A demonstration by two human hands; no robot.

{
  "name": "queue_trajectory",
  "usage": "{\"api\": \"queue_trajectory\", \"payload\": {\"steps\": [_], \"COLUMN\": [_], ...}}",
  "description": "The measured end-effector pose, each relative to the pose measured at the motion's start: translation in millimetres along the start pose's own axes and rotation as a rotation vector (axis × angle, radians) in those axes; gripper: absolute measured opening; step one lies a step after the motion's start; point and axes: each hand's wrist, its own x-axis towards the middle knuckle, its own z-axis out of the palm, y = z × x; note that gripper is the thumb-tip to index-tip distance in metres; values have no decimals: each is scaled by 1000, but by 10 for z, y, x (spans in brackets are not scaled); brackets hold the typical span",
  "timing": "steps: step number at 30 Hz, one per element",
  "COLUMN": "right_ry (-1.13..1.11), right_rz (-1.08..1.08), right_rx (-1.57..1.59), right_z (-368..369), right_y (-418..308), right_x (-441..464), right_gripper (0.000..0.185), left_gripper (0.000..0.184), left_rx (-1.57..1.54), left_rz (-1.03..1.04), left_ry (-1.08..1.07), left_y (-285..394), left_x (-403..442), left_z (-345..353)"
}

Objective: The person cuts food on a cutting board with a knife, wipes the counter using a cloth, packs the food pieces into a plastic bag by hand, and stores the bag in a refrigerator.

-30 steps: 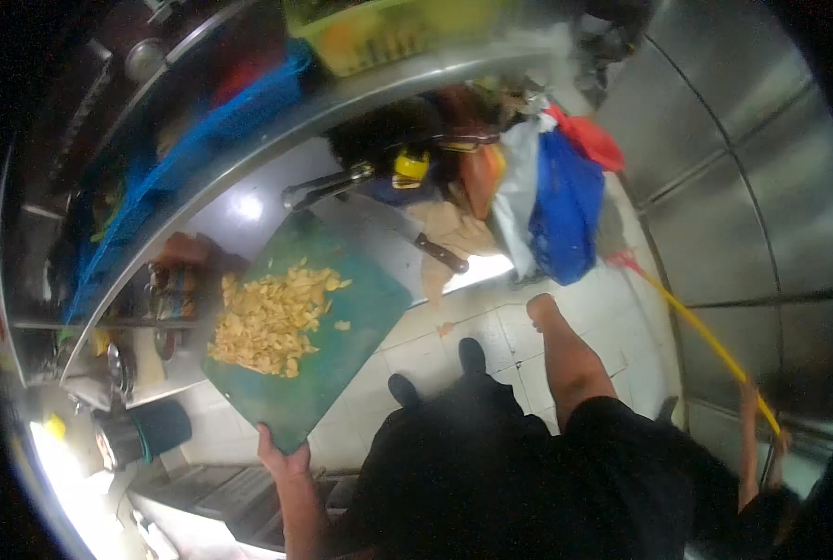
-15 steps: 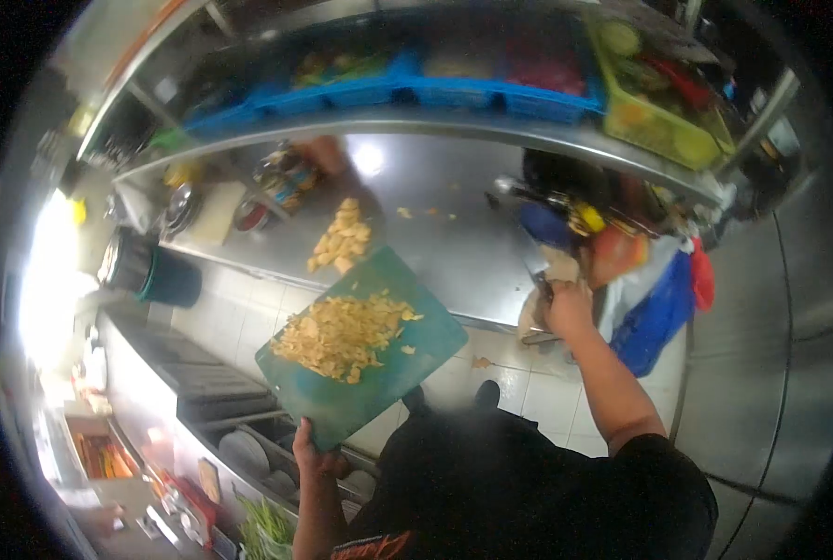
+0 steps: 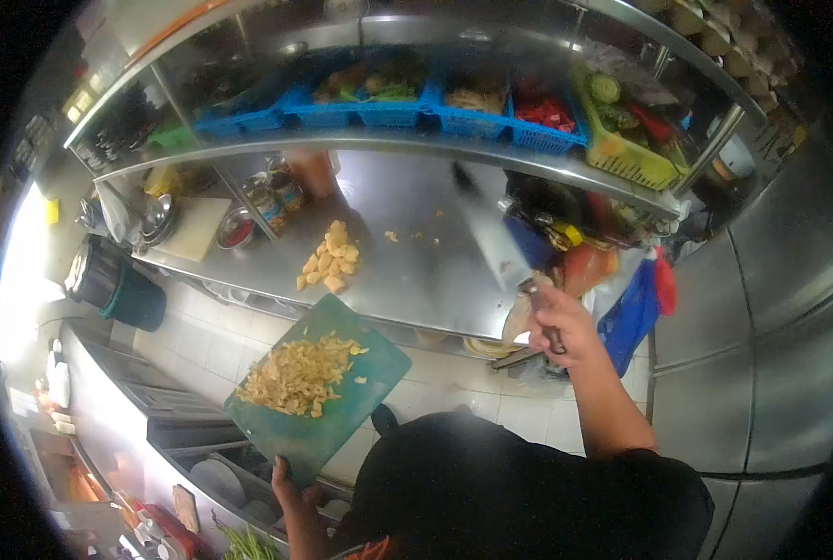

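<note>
My left hand (image 3: 295, 490) grips the near edge of a green cutting board (image 3: 372, 371), thumb on top, and holds it out in front of the steel counter. On the board lies a heap of thinly chopped pale-yellow pieces (image 3: 300, 375). My right hand (image 3: 564, 325) is closed round the handle of a large kitchen knife (image 3: 497, 247), its broad blade pointing away over the counter's right part. Between board and shelf, a pile of larger pale-yellow chunks (image 3: 331, 259) rests on the counter, with a few scraps behind it.
A steel shelf (image 3: 370, 145) above the counter (image 3: 407, 280) carries blue baskets (image 3: 547, 138) and a yellow-green basket (image 3: 631, 163) of vegetables. Jars, a metal bowl (image 3: 236, 229) and a white board (image 3: 197, 227) stand left. Plastic bags (image 3: 627, 313) hang right; a bin (image 3: 134, 301) is far left.
My right hand has raised the knife from the cloth-like items at the counter's right edge, and its blade now shows in full. The board has shifted left and down in view.
</note>
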Motion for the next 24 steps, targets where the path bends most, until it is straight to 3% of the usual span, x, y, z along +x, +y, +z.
{"api": "queue_trajectory", "payload": {"steps": [4,8,11,13,16,19,24], "right_ry": [-167,-81,112,155,393,321,539], "right_rz": [-28,-89,-109,-256,-417,-465,-549], "right_rx": [321,568,665,577,557,532,415], "right_z": [180,358,256,-64,-70,-128,-286], "right_y": [-312,-464,-645,-694,-837,-886,-631], "right_x": [-357,-461,-243,124,514,585,594], "right_gripper": [50,44,39,41,40,41,38], "left_gripper": [47,41,41,45,49,50,51], "left_rx": [-44,-53,-19,-53,-42,-55,-84], "left_rz": [20,66,-6,-16,-17,-27,-13], "left_ry": [13,-31,-126,-156,-142,-149,-237], "left_y": [52,24,82,118,131,124,37], "left_x": [-79,-9,114,170,173,172,243], "left_z": [-60,12,-213,-243,-201,-158,-314]}}
